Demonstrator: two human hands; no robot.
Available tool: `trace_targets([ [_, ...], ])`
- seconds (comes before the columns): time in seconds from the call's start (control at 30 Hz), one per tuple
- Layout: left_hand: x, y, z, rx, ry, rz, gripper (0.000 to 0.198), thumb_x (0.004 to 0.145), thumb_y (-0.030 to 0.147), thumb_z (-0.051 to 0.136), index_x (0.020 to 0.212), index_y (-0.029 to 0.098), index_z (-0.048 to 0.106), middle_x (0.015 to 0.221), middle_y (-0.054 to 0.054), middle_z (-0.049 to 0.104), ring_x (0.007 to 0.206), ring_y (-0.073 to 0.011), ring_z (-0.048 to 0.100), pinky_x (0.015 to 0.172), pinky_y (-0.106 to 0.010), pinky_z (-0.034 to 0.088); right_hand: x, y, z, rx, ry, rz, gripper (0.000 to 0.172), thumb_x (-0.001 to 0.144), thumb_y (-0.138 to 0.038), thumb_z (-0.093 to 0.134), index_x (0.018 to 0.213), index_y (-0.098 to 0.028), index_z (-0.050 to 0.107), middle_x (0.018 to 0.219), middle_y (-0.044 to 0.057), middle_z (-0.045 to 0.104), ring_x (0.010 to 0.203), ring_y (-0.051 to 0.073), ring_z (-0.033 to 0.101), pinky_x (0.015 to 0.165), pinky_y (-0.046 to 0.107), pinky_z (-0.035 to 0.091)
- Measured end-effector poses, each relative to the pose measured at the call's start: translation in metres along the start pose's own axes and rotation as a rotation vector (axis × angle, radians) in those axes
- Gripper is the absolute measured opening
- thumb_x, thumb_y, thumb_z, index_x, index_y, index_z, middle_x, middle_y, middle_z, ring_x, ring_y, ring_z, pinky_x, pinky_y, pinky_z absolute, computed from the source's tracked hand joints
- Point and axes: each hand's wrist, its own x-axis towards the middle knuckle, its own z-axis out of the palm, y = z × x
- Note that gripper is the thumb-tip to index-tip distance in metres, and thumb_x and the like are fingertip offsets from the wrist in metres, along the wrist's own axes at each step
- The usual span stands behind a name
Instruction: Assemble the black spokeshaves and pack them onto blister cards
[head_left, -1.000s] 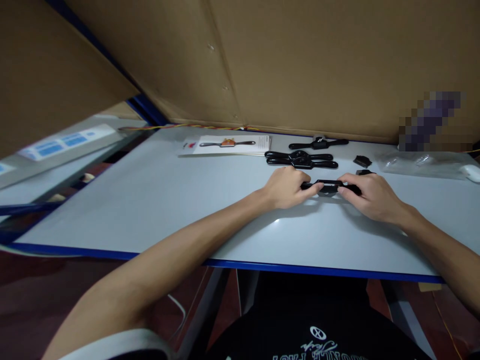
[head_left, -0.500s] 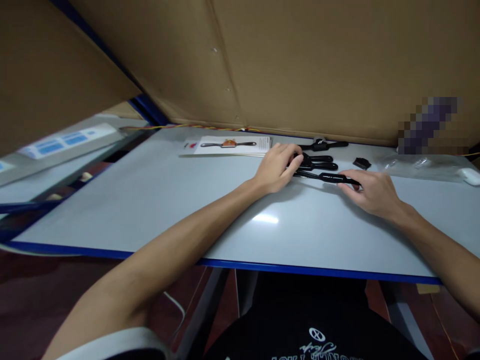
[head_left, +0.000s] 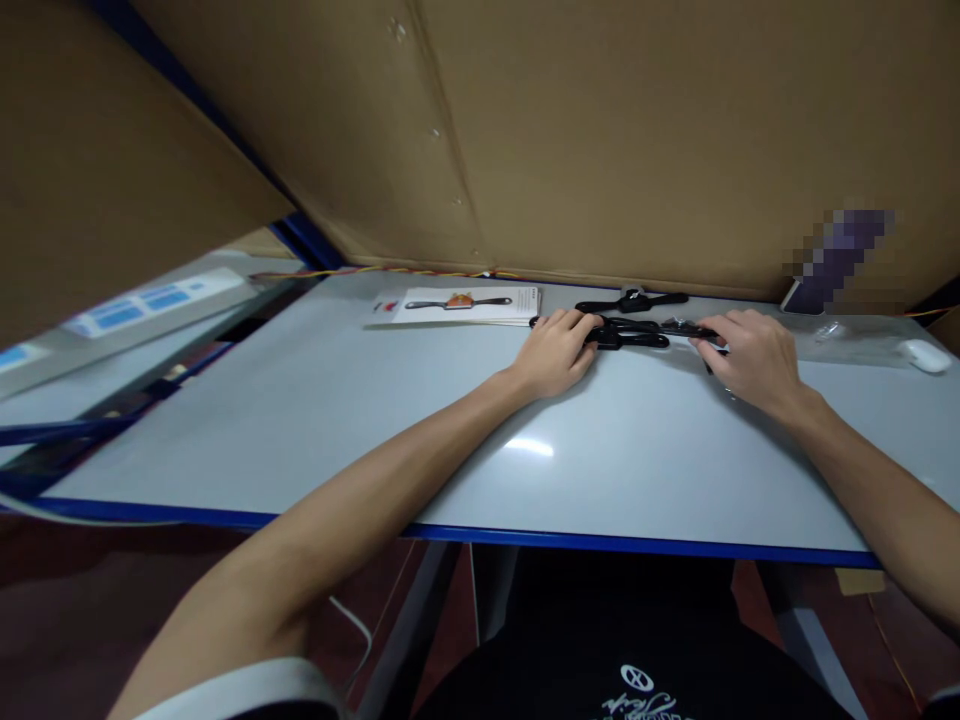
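Several black two-handled tools that look like spokeshaves lie at the back of the table. My left hand (head_left: 556,352) is closed over the left ends of two stacked spokeshaves (head_left: 628,340), whose right handles stick out past my fingers. Just to their right, my right hand (head_left: 754,358) pinches a black spokeshave (head_left: 684,329), largely covered by my fingers and seen at a slant. Another spokeshave (head_left: 634,300) rests behind the stack, touched by neither hand. Left of my left hand lies a printed card pack (head_left: 465,304) picturing such a tool.
A clear plastic bag (head_left: 847,345) and a white rounded object (head_left: 926,356) lie at the right. Behind them leans a blurred-out dark item (head_left: 840,262). Cardboard walls (head_left: 600,140) rise at the back. A white power strip (head_left: 161,300) sits on the surface at left.
My right hand has lifted and turned its spokeshave away from the stack, moving slightly back. My left hand has settled lower over the stacked handles. The view has shifted a little.
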Motion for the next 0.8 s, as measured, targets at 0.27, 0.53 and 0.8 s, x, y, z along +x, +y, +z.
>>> trace_targets([
  [0.27, 0.000, 0.000, 0.002, 0.018, -0.051, 0.031, 0.038, 0.100, 0.031, 0.040, 0.125, 0.016, 0.064, 0.124, -0.016, 0.067, 0.115, -0.0346, 0.057, 0.098, -0.051, 0.046, -0.002, -0.001, 0.004, 0.062, -0.082, 0.019, 0.035, 0.098, -0.038, 0.048, 0.112, -0.021, 0.076, 0.091, 0.012, 0.075, 0.086, 0.030, 0.062, 0.073, 0.041, 0.041],
  [0.53, 0.000, 0.006, -0.001, -0.014, -0.053, 0.019, 0.036, 0.100, 0.029, 0.041, 0.123, 0.016, 0.066, 0.124, -0.016, 0.066, 0.115, -0.0331, 0.057, 0.098, -0.049, 0.046, 0.034, 0.001, 0.007, 0.070, -0.097, -0.032, 0.041, 0.099, -0.040, 0.049, 0.124, -0.019, 0.073, 0.104, 0.016, 0.074, 0.098, 0.035, 0.063, 0.081, 0.044, 0.044],
  [0.8, 0.000, 0.002, 0.000, -0.088, -0.013, 0.126, 0.034, 0.099, 0.025, 0.040, 0.119, 0.017, 0.067, 0.121, -0.014, 0.067, 0.117, -0.0309, 0.055, 0.101, -0.046, 0.046, 0.093, 0.046, 0.037, 0.187, -0.346, 0.010, 0.038, 0.088, -0.040, 0.062, 0.116, -0.021, 0.078, 0.113, 0.013, 0.078, 0.108, 0.035, 0.068, 0.090, 0.045, 0.050],
])
